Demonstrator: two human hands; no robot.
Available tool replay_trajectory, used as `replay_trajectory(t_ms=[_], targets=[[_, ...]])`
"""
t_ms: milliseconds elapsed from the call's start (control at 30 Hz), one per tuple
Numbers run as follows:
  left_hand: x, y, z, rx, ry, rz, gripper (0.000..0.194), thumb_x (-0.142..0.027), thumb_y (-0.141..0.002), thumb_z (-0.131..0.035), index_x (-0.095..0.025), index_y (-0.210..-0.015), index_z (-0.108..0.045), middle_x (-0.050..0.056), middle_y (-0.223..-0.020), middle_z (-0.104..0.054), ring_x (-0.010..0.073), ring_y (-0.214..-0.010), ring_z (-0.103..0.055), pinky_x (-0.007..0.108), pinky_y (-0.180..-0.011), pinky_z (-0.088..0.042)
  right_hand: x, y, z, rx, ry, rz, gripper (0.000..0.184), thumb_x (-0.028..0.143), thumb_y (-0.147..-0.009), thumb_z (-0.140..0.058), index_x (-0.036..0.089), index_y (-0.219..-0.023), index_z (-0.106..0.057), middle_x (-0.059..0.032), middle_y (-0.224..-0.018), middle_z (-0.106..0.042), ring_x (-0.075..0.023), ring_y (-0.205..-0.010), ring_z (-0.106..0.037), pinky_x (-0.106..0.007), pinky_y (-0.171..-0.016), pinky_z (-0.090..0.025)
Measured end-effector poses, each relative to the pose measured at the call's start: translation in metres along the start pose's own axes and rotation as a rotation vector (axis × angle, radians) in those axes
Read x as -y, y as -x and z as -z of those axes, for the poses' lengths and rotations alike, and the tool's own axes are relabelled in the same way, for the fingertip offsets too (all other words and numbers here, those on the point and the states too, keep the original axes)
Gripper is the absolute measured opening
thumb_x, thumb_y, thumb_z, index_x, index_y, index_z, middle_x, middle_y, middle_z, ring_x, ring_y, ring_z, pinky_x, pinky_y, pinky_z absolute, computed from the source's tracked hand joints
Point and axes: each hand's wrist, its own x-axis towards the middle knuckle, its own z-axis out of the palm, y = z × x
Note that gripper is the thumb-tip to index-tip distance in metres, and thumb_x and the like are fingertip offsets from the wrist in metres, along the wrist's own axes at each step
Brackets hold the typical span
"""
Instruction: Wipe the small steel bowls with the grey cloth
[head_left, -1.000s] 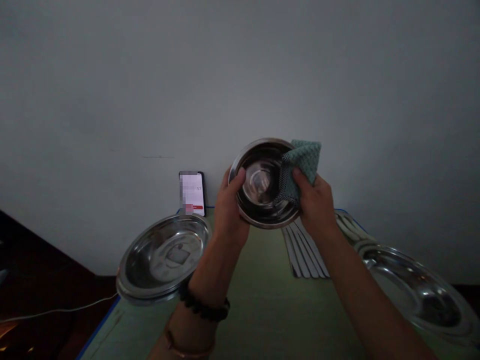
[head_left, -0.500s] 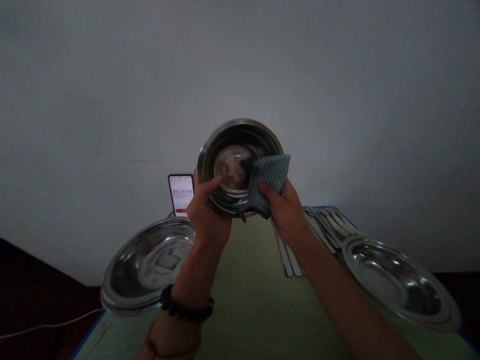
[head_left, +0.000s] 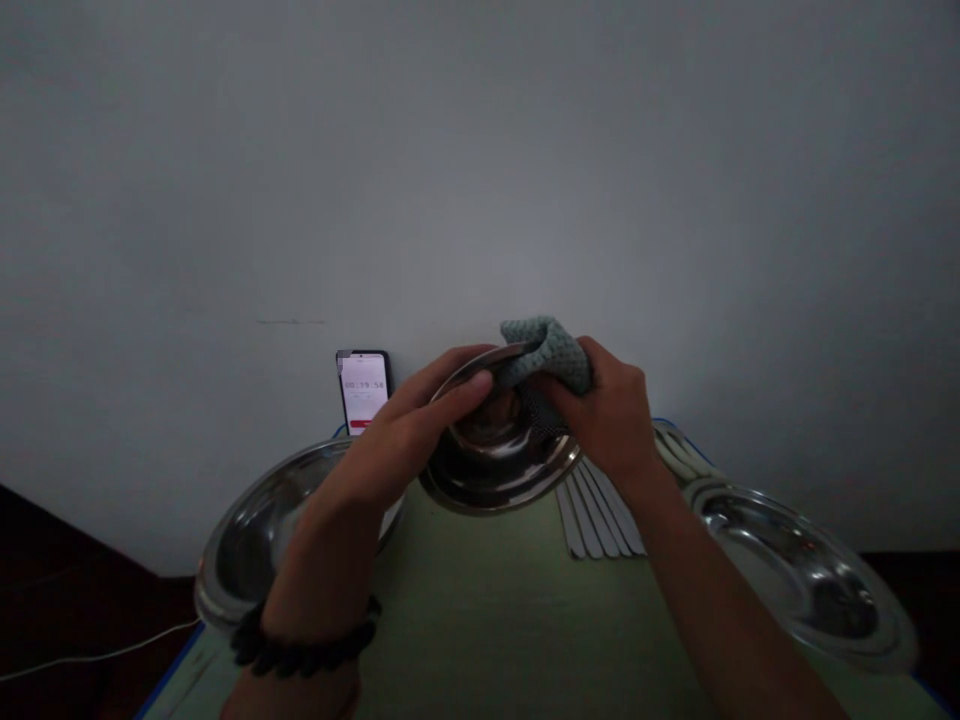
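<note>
A shiny steel bowl [head_left: 487,480] is held up above the table, tilted with its inside toward me. My left hand [head_left: 409,425] grips its left rim, thumb over the edge and fingers behind. My right hand [head_left: 611,405] is closed on a grey-green woven cloth [head_left: 544,350], which is folded over the bowl's upper right rim. Part of the cloth hangs inside the bowl. The fingertips of my right hand are hidden by the cloth.
On the green table [head_left: 480,620], larger steel bowls [head_left: 232,540] stand at left and a steel bowl [head_left: 817,570] at right. Several flat-handled utensils [head_left: 600,515] lie near the right forearm. A phone [head_left: 365,390] leans on the wall [head_left: 480,150], showing a timer.
The bowl has come lower and tipped. My left hand has shifted higher on its rim. The cloth has moved from the right side of the bowl to wrap over its upper rim.
</note>
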Motion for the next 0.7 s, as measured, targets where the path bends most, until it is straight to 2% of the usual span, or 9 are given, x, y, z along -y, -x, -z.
replay_trajectory(t_ms=[133, 233, 333, 433, 467, 533, 633, 700], targets=[[0.002, -0.003, 0.001, -0.074, 0.118, -0.053, 0.030, -0.034, -0.079, -0.066, -0.024, -0.107, -0.070, 0.004, -0.108, -0.072, 0.0277, -0.108, -0.064, 0.037, -0.092, -0.050, 0.002, 0.004, -0.004, -0.154, -0.018, -0.037, 0.018, 0.041, -0.081, -0.062, 0.023, -0.083, -0.058, 0.0013, -0.067, -0.061, -0.0147, -0.058, -0.052, -0.029, -0.057, -0.043], [0.004, -0.006, 0.004, -0.212, 0.262, -0.097, 0.027, -0.034, -0.079, -0.063, -0.023, -0.101, -0.072, 0.004, -0.099, -0.074, 0.0274, -0.106, -0.065, 0.038, -0.089, -0.053, 0.010, 0.005, -0.005, -0.199, -0.062, -0.023, 0.020, 0.042, -0.086, -0.056, 0.023, -0.093, -0.058, -0.0026, -0.079, -0.064, -0.0175, -0.069, -0.057, -0.031, -0.064, -0.046], [0.005, -0.010, 0.002, -0.384, 0.366, -0.149, 0.020, -0.033, -0.082, -0.057, -0.027, -0.092, -0.073, 0.000, -0.097, -0.074, 0.0232, -0.108, -0.064, 0.036, -0.090, -0.054, 0.014, 0.005, -0.007, -0.169, -0.108, -0.043, 0.019, 0.039, -0.088, -0.052, 0.022, -0.096, -0.056, -0.0059, -0.087, -0.065, -0.0199, -0.078, -0.059, -0.032, -0.069, -0.047], [0.008, -0.015, -0.002, -0.451, 0.466, -0.115, 0.019, -0.033, -0.082, -0.056, -0.025, -0.088, -0.072, 0.001, -0.095, -0.074, 0.0221, -0.104, -0.065, 0.036, -0.088, -0.055, 0.005, 0.003, -0.009, -0.066, -0.129, -0.104, 0.019, 0.038, -0.088, -0.052, 0.021, -0.096, -0.054, -0.0076, -0.089, -0.066, -0.0213, -0.081, -0.060, -0.033, -0.069, -0.046], [0.010, -0.016, -0.002, -0.442, 0.465, -0.072, 0.019, -0.033, -0.081, -0.057, -0.023, -0.088, -0.072, 0.002, -0.093, -0.074, 0.0229, -0.102, -0.066, 0.037, -0.086, -0.055, 0.000, 0.003, -0.009, -0.026, -0.107, -0.121, 0.020, 0.038, -0.088, -0.052, 0.020, -0.096, -0.054, -0.0081, -0.089, -0.065, -0.0218, -0.081, -0.059, -0.033, -0.068, -0.045], [0.012, -0.015, 0.003, -0.352, 0.367, 0.021, 0.021, -0.031, -0.078, -0.061, -0.020, -0.093, -0.071, 0.005, -0.094, -0.074, 0.0241, -0.097, -0.067, 0.037, -0.083, -0.055, -0.009, 0.001, -0.007, 0.061, -0.024, -0.131, 0.018, 0.036, -0.086, -0.053, 0.019, -0.094, -0.054, -0.0081, -0.084, -0.065, -0.0225, -0.077, -0.059, -0.034, -0.065, -0.043], [0.015, -0.009, 0.015, -0.090, 0.038, 0.104, 0.030, -0.027, -0.077, -0.066, -0.022, -0.106, -0.069, 0.006, -0.104, -0.073, 0.0230, -0.097, -0.067, 0.033, -0.085, -0.052, -0.013, 0.001, -0.004, 0.238, 0.055, -0.032, 0.012, 0.028, -0.086, -0.053, 0.019, -0.093, -0.055, -0.0058, -0.079, -0.065, -0.0208, -0.071, -0.059, -0.032, -0.064, -0.041], [0.016, -0.006, 0.021, 0.010, -0.152, 0.087, 0.031, -0.026, -0.076, -0.069, -0.024, -0.107, -0.071, 0.006, -0.107, -0.072, 0.0234, -0.101, -0.065, 0.032, -0.089, -0.049, -0.010, 0.001, -0.003, 0.358, 0.056, 0.055, 0.011, 0.023, -0.086, -0.050, 0.021, -0.096, -0.057, -0.0041, -0.080, -0.067, -0.0189, -0.070, -0.059, -0.031, -0.065, -0.041]])
